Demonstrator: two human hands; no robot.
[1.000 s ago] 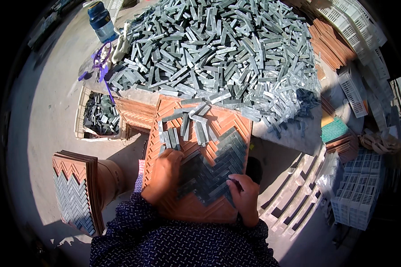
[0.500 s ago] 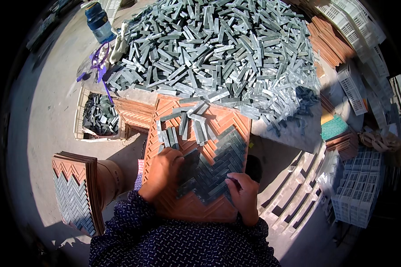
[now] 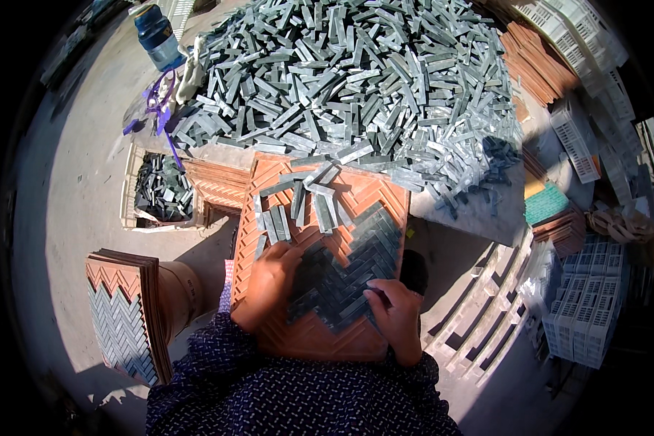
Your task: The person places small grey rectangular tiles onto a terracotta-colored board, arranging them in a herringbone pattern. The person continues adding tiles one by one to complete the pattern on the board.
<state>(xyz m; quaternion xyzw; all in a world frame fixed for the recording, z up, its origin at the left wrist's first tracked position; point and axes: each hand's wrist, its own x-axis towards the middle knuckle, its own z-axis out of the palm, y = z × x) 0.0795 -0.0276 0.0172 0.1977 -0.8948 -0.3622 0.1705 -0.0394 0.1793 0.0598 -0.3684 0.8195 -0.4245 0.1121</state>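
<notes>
An orange mould board [image 3: 283,341] with herringbone grooves lies before me. Dark grey stone strips [image 3: 327,287] fill its middle and right part in a zigzag pattern. Several loose strips [image 3: 298,200] lie across its upper left. My left hand [image 3: 269,280] rests over the left of the board with its fingers curled down at the edge of the laid strips; whatever they grip is hidden. My right hand [image 3: 396,309] is at the right side of the laid strips, thumb and forefinger closed together above them. Anything between those fingertips is too small to make out.
A big heap of grey strips [image 3: 341,80] covers the table beyond the board. Left stand a crate of dark pieces [image 3: 163,189], stacked filled boards [image 3: 120,320] and a blue bottle [image 3: 156,36]. To the right are a wooden pallet [image 3: 479,312] and white plastic crates [image 3: 585,312].
My left hand has shifted slightly right, its fingers curling lower over the strips. My right hand has moved very little. The loose strips lie as before.
</notes>
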